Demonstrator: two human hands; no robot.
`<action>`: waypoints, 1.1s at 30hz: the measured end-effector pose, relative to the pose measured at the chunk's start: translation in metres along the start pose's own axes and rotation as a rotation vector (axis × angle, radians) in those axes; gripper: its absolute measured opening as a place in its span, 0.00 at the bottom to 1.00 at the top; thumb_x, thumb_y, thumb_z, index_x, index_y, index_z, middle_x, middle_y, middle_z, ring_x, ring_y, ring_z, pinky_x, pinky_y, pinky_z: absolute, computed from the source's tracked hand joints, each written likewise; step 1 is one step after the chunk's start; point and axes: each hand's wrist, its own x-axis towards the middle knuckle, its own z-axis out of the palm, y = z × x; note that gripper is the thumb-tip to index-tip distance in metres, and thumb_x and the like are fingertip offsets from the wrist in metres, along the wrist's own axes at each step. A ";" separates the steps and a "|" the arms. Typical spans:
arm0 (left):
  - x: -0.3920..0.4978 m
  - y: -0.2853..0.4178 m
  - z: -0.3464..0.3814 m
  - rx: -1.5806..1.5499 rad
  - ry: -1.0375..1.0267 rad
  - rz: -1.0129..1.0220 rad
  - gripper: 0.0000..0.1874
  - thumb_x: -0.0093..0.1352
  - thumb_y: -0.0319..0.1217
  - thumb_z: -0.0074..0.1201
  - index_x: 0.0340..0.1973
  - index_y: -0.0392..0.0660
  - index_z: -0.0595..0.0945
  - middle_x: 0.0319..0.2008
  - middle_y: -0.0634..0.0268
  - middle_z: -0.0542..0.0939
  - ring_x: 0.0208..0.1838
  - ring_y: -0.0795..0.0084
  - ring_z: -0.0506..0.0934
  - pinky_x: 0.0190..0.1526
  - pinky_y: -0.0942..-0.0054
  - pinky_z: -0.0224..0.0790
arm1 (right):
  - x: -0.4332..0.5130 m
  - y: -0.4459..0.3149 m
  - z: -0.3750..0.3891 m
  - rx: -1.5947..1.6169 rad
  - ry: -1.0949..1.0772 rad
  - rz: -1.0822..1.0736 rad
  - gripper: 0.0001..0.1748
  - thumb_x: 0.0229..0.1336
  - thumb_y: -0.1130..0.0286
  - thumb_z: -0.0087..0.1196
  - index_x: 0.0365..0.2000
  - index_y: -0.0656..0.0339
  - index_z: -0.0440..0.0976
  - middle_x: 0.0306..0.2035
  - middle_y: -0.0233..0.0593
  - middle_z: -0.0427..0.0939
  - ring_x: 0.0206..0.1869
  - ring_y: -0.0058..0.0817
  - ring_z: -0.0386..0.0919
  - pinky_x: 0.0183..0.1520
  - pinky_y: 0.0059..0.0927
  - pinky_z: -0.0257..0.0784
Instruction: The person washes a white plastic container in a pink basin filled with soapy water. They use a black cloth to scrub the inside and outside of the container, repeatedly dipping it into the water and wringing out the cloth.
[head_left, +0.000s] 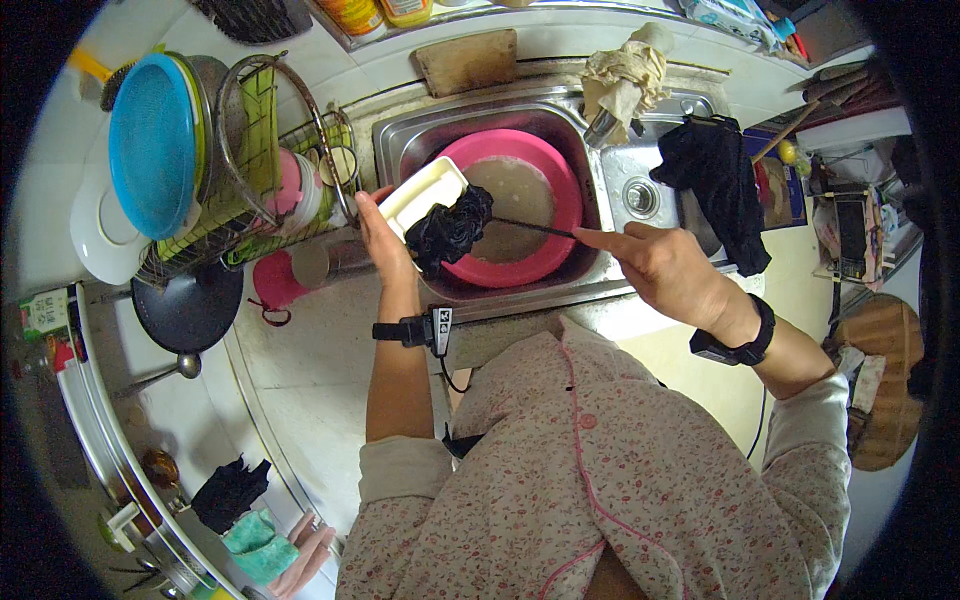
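My left hand (384, 234) holds a shallow cream-coloured plastic tray (421, 196), tilted over the sink's left side. A bunched black cloth (450, 229) lies against its lower right end. From the cloth a thin dark strap or cord (532, 226) runs taut to my right hand (652, 262), whose fingers are closed on its end. Below them, a pink basin (564, 255) with cloudy water (517, 191) sits in the larger bowl of the stainless steel sink (390, 135). Whether the strap belongs to the cloth is hard to tell.
A cloth-wrapped faucet (626, 75) rises between the bowls. Black fabric (716, 180) drapes over the sink's right end. On the left stand a wire dish rack (247, 142) with a blue colander (152, 146) and a black wok (187, 307). A cutting board (466, 63) leans behind.
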 end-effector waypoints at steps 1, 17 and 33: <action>-0.001 0.001 0.000 0.004 -0.010 0.013 0.34 0.77 0.57 0.32 0.43 0.36 0.79 0.38 0.57 0.80 0.39 0.68 0.78 0.45 0.70 0.71 | 0.001 -0.004 0.002 -0.041 0.021 -0.028 0.27 0.51 0.77 0.54 0.55 0.55 0.75 0.26 0.42 0.76 0.26 0.41 0.79 0.31 0.39 0.76; -0.043 0.018 0.034 0.121 -0.187 0.178 0.31 0.78 0.54 0.34 0.45 0.36 0.79 0.37 0.60 0.80 0.40 0.72 0.78 0.43 0.74 0.72 | 0.051 -0.029 0.067 -0.340 -0.021 -0.070 0.26 0.53 0.72 0.51 0.54 0.64 0.74 0.30 0.45 0.77 0.26 0.37 0.80 0.26 0.36 0.76; -0.027 -0.052 0.022 0.333 -0.293 0.046 0.25 0.77 0.50 0.43 0.39 0.40 0.82 0.36 0.63 0.81 0.38 0.72 0.77 0.44 0.72 0.68 | 0.077 0.037 0.135 0.096 -0.229 0.080 0.12 0.59 0.67 0.50 0.39 0.55 0.81 0.37 0.46 0.83 0.39 0.44 0.83 0.42 0.44 0.78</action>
